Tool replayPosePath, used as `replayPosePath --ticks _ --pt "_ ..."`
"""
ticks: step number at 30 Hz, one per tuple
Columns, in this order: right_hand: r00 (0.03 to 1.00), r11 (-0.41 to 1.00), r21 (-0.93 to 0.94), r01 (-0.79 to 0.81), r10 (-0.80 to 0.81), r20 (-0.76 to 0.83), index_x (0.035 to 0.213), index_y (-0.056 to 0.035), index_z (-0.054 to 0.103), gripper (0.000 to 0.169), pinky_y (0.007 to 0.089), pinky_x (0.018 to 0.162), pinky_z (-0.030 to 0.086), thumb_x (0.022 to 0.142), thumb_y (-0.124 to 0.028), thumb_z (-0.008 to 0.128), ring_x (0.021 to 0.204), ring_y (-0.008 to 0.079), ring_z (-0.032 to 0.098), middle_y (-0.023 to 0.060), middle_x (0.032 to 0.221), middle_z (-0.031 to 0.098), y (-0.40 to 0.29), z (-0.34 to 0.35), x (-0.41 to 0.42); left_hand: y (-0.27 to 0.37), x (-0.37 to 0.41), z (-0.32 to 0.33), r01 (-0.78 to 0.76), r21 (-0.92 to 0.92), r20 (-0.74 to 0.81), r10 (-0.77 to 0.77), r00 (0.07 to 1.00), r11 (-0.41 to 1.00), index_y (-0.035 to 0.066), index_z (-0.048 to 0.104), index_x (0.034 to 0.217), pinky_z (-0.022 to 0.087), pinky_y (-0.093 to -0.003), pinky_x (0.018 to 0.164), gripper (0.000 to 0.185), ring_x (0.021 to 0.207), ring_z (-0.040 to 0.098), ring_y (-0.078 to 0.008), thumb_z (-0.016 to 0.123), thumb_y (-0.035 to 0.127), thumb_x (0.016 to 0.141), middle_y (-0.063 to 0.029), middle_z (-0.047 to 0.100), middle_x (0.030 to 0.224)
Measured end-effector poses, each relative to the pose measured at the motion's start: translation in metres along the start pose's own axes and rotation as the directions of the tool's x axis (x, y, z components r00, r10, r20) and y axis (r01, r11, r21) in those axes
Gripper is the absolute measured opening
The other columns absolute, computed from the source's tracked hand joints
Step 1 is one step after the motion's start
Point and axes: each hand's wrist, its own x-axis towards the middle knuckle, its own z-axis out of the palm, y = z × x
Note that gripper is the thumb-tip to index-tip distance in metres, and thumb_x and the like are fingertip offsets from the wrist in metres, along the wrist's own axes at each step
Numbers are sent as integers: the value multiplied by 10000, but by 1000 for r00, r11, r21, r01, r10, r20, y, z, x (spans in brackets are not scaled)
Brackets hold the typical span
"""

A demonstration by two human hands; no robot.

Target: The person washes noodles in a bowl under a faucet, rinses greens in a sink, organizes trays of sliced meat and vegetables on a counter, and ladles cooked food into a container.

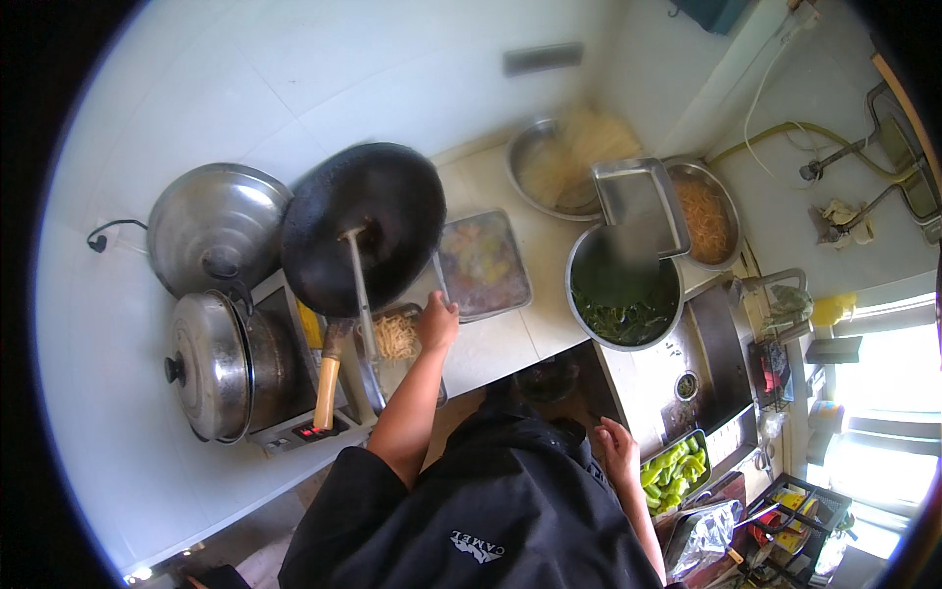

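Note:
My left hand (439, 324) reaches over the counter with its fingers closed around a thin metal handle or strip (440, 276). Beside it lies a rectangular steel tray (521, 298) of mixed cooked food, hazy with steam. A smaller tray of pale shredded food (397, 337) is partly hidden beneath my left arm and the wok. The black wok (401, 195) has a wooden handle (327, 394), and a long-handled metal ladle (359, 276) rests in it. Low by my hip, my right hand (620, 445) hangs with loosely bent fingers and nothing visible in it.
At left stand a lidded steel pot (276, 368), a large domed lid (213, 221) and a cooker panel (316, 431) with red lights. Bowls of leafy greens (625, 320), noodle-like strands (703, 221) and blurred yellowish food (567, 177) line the right, near a sink (710, 353) and green peppers (673, 475).

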Motion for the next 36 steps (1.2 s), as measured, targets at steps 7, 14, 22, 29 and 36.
replayPosePath --ticks 7,14,22,29,36 --pt "990 990 -21 137 -136 42 1230 -3 636 312 325 867 534 973 -177 612 990 241 697 142 1067 714 -29 8 22 31 -34 -16 326 -772 418 50 907 545 74 549 1024 547 -292 623 164 739 681 -141 615 216 977 -73 696 848" --pt "987 935 317 157 -144 -66 1350 1 541 445 304 833 534 939 -126 658 933 160 663 89 1123 696 -90 8 69 87 -80 -20 178 -825 411 353 841 536 88 502 1072 516 -261 616 154 751 657 -135 576 210 1013 -53 682 854" --pt "925 783 524 336 -169 -341 1047 -40 580 175 225 513 503 988 -198 624 652 104 614 98 921 704 -153 -27 106 160 -107 -45 18 -899 280 542 792 438 78 491 1095 484 -238 631 170 775 640 -117 577 203 1019 -44 672 872" --pt "909 758 539 366 -167 -383 1037 -32 626 188 241 518 513 987 -214 630 639 110 607 54 837 660 -146 -34 113 163 -97 -47 8 -891 292 559 776 455 65 510 1208 498 -273 750 249 870 637 -133 590 200 1014 -57 675 948" --pt "589 890 101 445 -206 -782 903 -11 653 158 215 533 472 976 -150 636 632 80 593 34 794 623 -150 -107 145 87 -74 -9 -166 -707 224 441 869 687 45 570 1236 505 -313 879 303 984 627 -181 641 121 952 -87 659 1084"
